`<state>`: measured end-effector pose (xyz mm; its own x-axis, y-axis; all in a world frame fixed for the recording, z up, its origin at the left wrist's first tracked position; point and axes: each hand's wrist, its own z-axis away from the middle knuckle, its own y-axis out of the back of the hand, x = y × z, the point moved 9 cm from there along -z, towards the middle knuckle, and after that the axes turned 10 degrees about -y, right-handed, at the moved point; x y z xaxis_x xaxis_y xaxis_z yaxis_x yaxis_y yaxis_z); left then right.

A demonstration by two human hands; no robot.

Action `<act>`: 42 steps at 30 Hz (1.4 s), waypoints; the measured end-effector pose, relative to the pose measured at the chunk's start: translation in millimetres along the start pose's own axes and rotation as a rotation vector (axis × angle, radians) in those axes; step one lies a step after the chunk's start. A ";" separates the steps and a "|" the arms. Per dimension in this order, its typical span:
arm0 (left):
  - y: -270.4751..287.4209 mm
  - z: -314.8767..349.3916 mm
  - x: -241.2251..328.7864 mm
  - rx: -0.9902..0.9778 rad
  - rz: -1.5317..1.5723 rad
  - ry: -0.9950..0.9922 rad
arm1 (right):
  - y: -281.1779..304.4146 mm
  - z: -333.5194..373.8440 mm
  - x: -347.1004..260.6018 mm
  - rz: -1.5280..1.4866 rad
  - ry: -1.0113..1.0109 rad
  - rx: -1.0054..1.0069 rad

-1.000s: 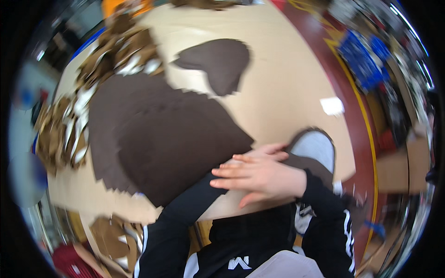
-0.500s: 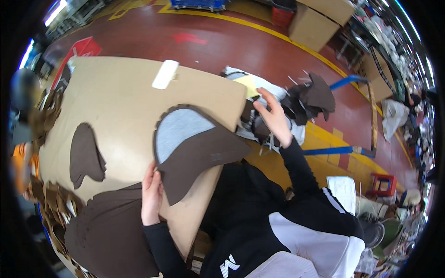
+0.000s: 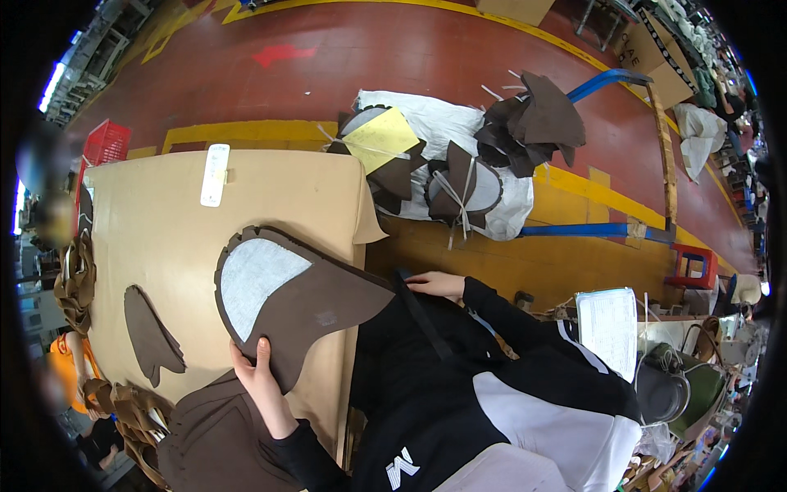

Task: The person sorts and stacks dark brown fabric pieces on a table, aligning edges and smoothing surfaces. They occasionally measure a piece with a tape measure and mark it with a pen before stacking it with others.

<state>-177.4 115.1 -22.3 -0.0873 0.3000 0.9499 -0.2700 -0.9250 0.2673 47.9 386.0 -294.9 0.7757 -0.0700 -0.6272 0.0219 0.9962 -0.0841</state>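
My left hand point(image 3: 264, 384) pinches the lower edge of a curved dark brown fabric piece point(image 3: 348, 303), thumb on top. The piece has a notched rounded edge and a pale grey patch point(image 3: 266, 275) on it. Its far end points right, across the table's edge towards my lap. Just beyond that tip is my right hand point(image 3: 440, 284), fingers drawn together beside a dark strip point(image 3: 422, 316) in front of my body. What the fingertips hold, if anything, is hidden. Under my left forearm lies a stack of brown pieces point(image 3: 217, 435).
A smaller brown piece point(image 3: 152, 336) and a white oblong device point(image 3: 215, 175) lie on the tan table point(image 3: 164, 221). Right of it, tied brown bundles point(image 3: 463, 189) and a yellow sheet point(image 3: 382, 139) rest on white sacking, beside a blue-railed cart point(image 3: 582, 231). An orange-clothed person point(image 3: 65, 369) is at left.
My right hand has come down from near the yellow sheet to beside my lap. My left hand still grips the brown piece, now turned slightly. The view has shifted.
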 end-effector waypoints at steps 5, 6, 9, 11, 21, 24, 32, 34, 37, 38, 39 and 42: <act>17.1 32.9 13.4 0.233 0.041 -0.299 | 78.4 93.1 -160.1 0.415 0.271 0.749; 20.5 39.5 18.6 0.206 0.030 -0.380 | 79.3 113.0 -190.6 0.142 0.535 0.658; 7.7 51.4 39.1 0.099 -0.062 -0.611 | 64.7 165.9 -274.3 -0.378 1.072 0.325; -26.6 53.5 94.9 -0.136 -0.091 -0.925 | 26.1 172.6 -318.6 -0.289 1.191 0.004; 22.0 49.5 80.2 0.127 -0.040 -0.668 | -64.9 212.3 -355.2 -0.020 1.907 0.074; 23.5 29.8 30.0 0.174 -0.023 -0.516 | -90.4 188.4 -341.2 0.607 1.663 0.231; 10.8 74.1 77.2 0.153 0.019 -0.916 | -46.9 132.2 -278.1 0.665 1.297 0.331; 7.8 86.7 75.9 0.136 0.032 -0.869 | -19.0 116.2 -270.7 0.545 1.195 0.346; 3.2 83.3 47.9 0.134 0.043 -0.703 | 26.9 75.2 -253.3 0.379 1.110 0.315; 0.3 71.5 36.3 0.106 0.052 -0.594 | 51.2 59.4 -249.3 0.334 1.115 0.311; 2.1 75.8 18.5 0.128 0.053 -0.447 | 59.4 40.0 -238.0 0.321 1.111 0.255; 12.8 79.6 29.4 0.161 0.020 -0.472 | -15.3 114.6 -300.1 0.372 1.019 0.360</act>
<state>-107.2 93.5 21.8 0.3631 0.1782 0.9145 -0.1175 -0.9649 0.2347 -113.0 397.6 -16.6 -0.0970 0.3870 -0.9169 0.2051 0.9093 0.3621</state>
